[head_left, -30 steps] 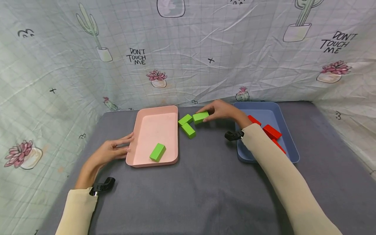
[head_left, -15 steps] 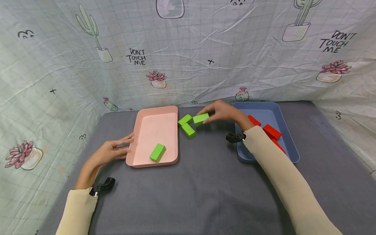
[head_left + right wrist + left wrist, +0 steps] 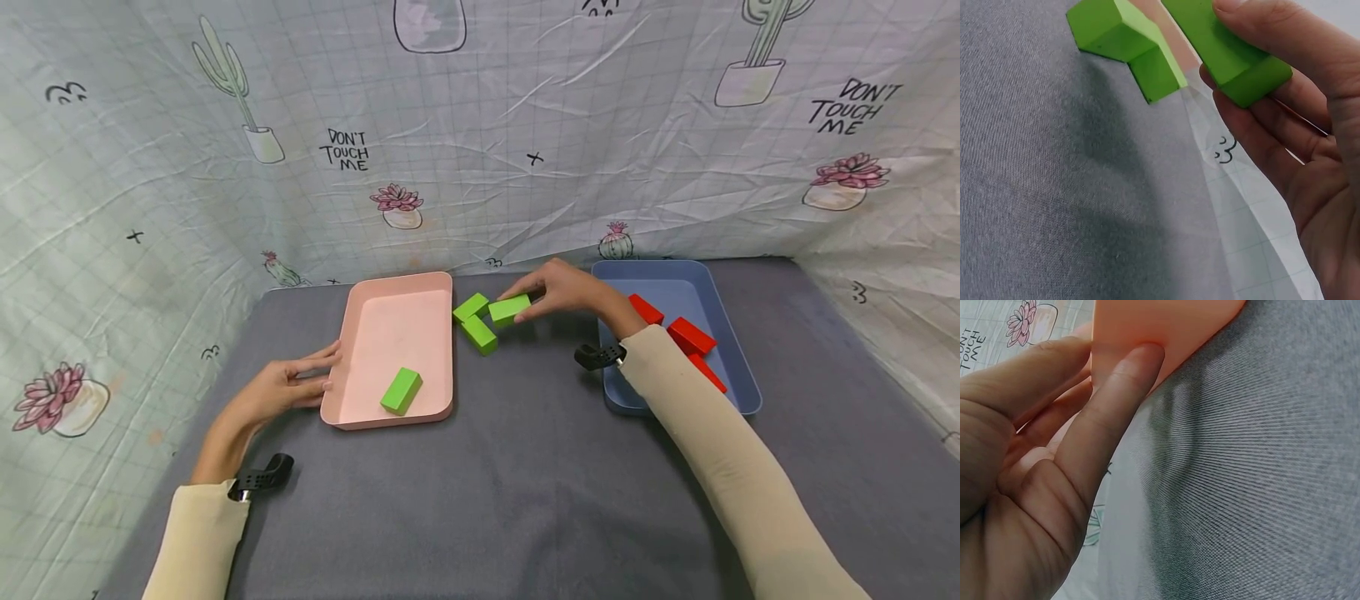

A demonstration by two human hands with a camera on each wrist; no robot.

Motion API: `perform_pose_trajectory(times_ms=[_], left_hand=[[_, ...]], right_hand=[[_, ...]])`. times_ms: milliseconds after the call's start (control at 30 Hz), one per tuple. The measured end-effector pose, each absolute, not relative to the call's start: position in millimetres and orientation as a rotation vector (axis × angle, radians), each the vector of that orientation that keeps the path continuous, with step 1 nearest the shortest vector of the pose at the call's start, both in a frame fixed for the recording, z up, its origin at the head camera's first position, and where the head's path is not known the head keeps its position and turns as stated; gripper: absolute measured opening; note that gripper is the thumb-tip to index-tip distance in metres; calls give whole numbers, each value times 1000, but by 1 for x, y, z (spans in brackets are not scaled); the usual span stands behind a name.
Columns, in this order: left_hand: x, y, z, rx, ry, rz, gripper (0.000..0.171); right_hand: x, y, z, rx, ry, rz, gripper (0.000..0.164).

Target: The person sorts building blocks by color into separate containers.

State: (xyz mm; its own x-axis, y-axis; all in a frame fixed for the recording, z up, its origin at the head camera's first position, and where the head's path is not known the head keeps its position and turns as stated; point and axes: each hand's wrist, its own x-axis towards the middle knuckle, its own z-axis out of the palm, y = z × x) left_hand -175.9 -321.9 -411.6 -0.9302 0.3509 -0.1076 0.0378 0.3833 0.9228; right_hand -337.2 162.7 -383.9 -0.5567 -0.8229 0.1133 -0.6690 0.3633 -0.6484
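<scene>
My right hand [image 3: 566,289] pinches a green block [image 3: 509,311] between thumb and fingers, at the back of the table. Just left of it lie two more green blocks, one [image 3: 471,306] against the other [image 3: 478,335], beside the pink tray [image 3: 397,317]. A single green block [image 3: 401,392] rests inside that tray near its front. My left hand [image 3: 273,390] touches the tray's left side with fairly straight fingers; in the left wrist view the thumb [image 3: 1138,365] lies flat on the outer wall. The right wrist view shows the held block [image 3: 1235,53] tilted, fingers on both sides.
A blue tray [image 3: 660,277] stands on the right, partly under my right forearm, with red blocks [image 3: 692,337] in it. Grey cloth [image 3: 480,500] covers the table. A printed curtain [image 3: 480,167] rises right behind both trays.
The view has shifted slightly. My right hand still holds the green block, which sits marginally lower in view and more to the left. The left hand stays at the tray.
</scene>
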Motion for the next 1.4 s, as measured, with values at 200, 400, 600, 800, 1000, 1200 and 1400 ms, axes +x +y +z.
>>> perform_pose_trajectory(times_ms=[200, 400, 600, 800, 1000, 1200, 1400], left_hand=[[-180, -322, -412, 387, 2340, 1570, 54], [-183, -322, -412, 380, 2350, 1552, 54], [-182, -323, -412, 373, 2348, 1550, 55], [-182, -324, -412, 385, 2340, 1564, 55], [-182, -323, -413, 368, 2352, 1550, 54], [-180, -324, -413, 348, 2350, 1543, 56], [-179, -324, -412, 332, 2343, 1548, 57]], right_hand=[[-337, 161, -383, -1381, 2411, -914, 45], [-337, 158, -383, -1407, 2385, -901, 45], [-333, 156, -379, -1422, 2377, -904, 45], [-331, 154, -379, -1407, 2367, -897, 45], [-329, 152, -380, -1420, 2325, -931, 45], [-323, 146, -378, -1475, 2327, -914, 45], [-322, 139, -380, -1525, 2326, -873, 44]])
